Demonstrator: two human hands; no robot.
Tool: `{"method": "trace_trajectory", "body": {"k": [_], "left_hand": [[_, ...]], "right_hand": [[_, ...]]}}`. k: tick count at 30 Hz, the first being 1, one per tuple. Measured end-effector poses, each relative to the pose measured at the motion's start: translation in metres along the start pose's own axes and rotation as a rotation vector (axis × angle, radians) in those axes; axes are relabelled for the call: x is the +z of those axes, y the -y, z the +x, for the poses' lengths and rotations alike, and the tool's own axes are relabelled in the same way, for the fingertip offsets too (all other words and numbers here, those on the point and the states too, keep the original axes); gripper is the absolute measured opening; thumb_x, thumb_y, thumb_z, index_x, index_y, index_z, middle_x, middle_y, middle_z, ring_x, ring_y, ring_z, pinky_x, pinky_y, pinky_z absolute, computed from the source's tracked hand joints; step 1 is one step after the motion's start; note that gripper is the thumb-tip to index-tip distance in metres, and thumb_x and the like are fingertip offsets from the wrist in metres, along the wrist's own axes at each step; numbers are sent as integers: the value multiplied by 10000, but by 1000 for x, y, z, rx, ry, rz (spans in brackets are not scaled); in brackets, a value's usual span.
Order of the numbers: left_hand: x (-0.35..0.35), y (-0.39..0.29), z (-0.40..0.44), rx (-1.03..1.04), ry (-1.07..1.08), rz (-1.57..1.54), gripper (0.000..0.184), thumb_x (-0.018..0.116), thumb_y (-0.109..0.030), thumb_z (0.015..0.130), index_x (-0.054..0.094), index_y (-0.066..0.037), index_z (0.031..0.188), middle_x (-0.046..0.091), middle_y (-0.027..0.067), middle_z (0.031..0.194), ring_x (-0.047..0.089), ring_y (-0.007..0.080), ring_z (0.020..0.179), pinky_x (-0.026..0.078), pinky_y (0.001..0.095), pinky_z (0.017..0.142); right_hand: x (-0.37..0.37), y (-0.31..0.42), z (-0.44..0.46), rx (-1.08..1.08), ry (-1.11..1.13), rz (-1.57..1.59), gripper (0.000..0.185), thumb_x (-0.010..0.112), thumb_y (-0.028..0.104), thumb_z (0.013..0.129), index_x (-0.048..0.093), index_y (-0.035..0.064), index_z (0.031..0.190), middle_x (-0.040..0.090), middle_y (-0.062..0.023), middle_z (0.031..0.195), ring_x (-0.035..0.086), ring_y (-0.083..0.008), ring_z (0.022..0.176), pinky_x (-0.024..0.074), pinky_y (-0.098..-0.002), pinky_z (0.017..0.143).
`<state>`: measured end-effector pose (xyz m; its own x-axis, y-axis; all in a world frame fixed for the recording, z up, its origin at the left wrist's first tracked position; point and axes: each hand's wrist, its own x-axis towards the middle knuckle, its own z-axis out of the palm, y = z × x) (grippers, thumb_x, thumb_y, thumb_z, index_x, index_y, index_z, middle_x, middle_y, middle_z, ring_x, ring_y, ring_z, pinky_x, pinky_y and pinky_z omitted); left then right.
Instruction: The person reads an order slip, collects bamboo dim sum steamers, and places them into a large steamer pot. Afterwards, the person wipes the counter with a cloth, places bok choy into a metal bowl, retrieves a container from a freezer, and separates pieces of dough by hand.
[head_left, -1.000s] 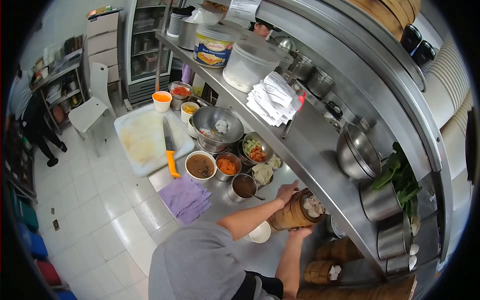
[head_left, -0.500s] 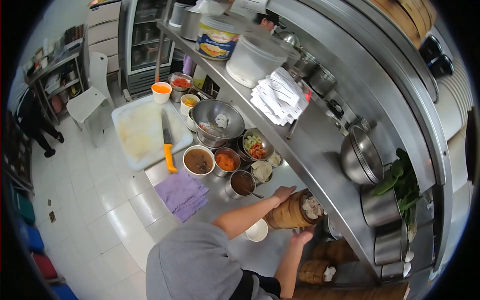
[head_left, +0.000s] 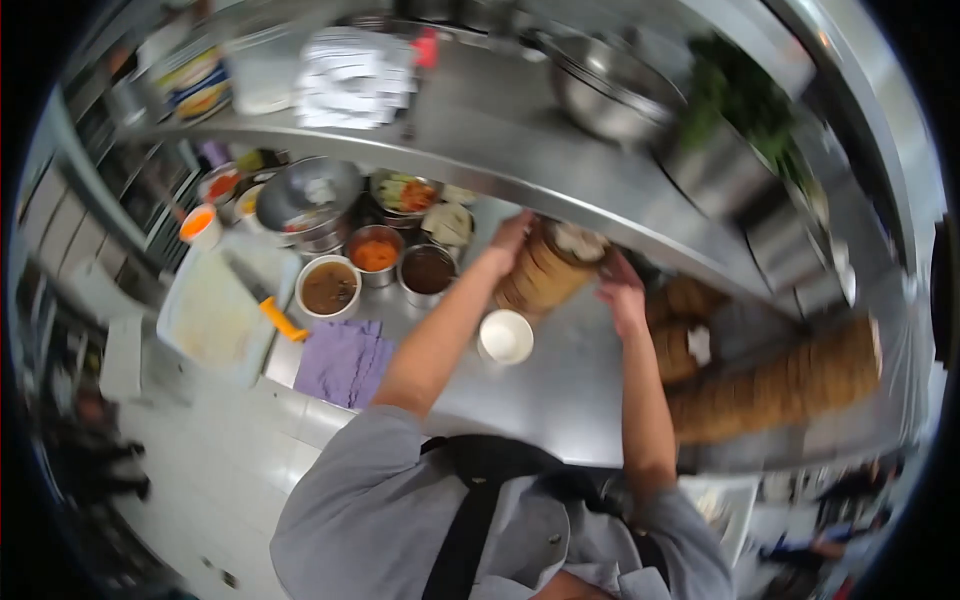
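Note:
A stack of bamboo steamers [head_left: 540,275] stands on the steel counter beneath the shelf, with a bunched white cloth [head_left: 580,242] on its top. My left hand [head_left: 512,242] grips the stack's left side. On the other side, my right hand [head_left: 622,288] holds it near the upper rim; some fingers are hidden and blurred. Just in front of the stack sits a white bowl [head_left: 505,337] with nothing visible inside. Left of my left hand is a metal pot of dark sauce [head_left: 427,272].
A steel shelf [head_left: 450,160] overhangs the counter. More bamboo steamers [head_left: 780,385] lie at right. To the left are a cutting board [head_left: 215,330], an orange-handled knife [head_left: 280,318], a purple cloth [head_left: 343,362], a soup bowl [head_left: 328,288] and a large mixing bowl [head_left: 305,200].
The view has swung round, so the counter and shelf appear rotated and the image is blurred. Both my hands stay on the steamer stack, which looks more upright in view.

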<state>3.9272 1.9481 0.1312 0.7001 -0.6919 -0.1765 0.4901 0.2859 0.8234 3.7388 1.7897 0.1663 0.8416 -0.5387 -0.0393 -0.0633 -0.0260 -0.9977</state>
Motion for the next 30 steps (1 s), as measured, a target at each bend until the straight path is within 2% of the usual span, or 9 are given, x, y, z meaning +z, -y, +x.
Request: {"method": "trace_trajectory", "body": {"k": [2,4,5,7,10,11,14,23,30], "left_hand": [[19,-7,-15,26,-35,41,647,485,-515,894,472,8,1274,524,120,1254,502,204,1125,393,323,952],[4,20,22,-16,107,-45,589,403,-539,920,449,-96,1305,499,53,1300,442,203,1208,338,379,1017],[4,22,25,-12,138,-72,599,365,-535,933,441,-82,1317,474,68,1337,423,204,1232,322,355,1028],[1,31,26,-60,108,-39,648,353,-565,923,429,-65,1329,463,80,1346,423,220,1231,309,363,1036],[4,27,11,-207,83,-41,694,275,-605,920,395,-83,1362,414,90,1391,383,247,1273,258,389,1068],[3,31,7,-219,46,-27,692,274,-598,922,385,-80,1367,400,91,1402,374,249,1282,250,392,1074],[1,34,15,-233,47,-76,679,281,-578,928,369,-75,1375,388,93,1411,362,255,1293,246,396,1080],[15,30,19,-98,64,-158,583,315,-487,943,445,-41,1294,453,124,1346,424,274,1236,304,413,1057],[60,44,3,-140,179,-232,550,288,-451,957,431,-35,1288,459,119,1332,417,267,1242,309,424,1059]], "right_hand": [[3,-2,-6,45,24,-95,896,590,-28,655,213,132,1451,361,-88,1432,419,-279,1233,473,-321,765],[7,-9,-9,134,54,-75,1046,664,-43,601,121,188,1465,271,-113,1472,366,-322,1266,496,-331,741],[11,-16,-7,137,31,-53,1046,664,-43,601,121,188,1465,271,-113,1472,366,-322,1266,496,-331,741],[20,-40,-1,116,44,-107,1157,745,-31,548,55,150,1460,276,-117,1458,368,-314,1260,479,-360,856],[34,-76,9,-46,58,-74,1134,741,-77,557,82,160,1449,354,-97,1395,380,-270,1246,482,-358,853],[43,-83,13,-248,27,-12,1128,761,-109,486,148,89,1412,414,-95,1336,416,-261,1219,410,-374,977],[53,-90,21,-192,-118,-56,1131,769,-130,431,186,57,1382,445,-92,1305,436,-259,1201,337,-372,1049],[54,-72,23,-64,-204,-22,1120,718,-182,425,202,80,1384,453,-81,1303,417,-248,1224,340,-369,1053],[-5,-34,-12,-81,-36,-8,1125,731,-141,434,173,68,1388,399,-88,1324,365,-261,1257,348,-367,1050]]}}
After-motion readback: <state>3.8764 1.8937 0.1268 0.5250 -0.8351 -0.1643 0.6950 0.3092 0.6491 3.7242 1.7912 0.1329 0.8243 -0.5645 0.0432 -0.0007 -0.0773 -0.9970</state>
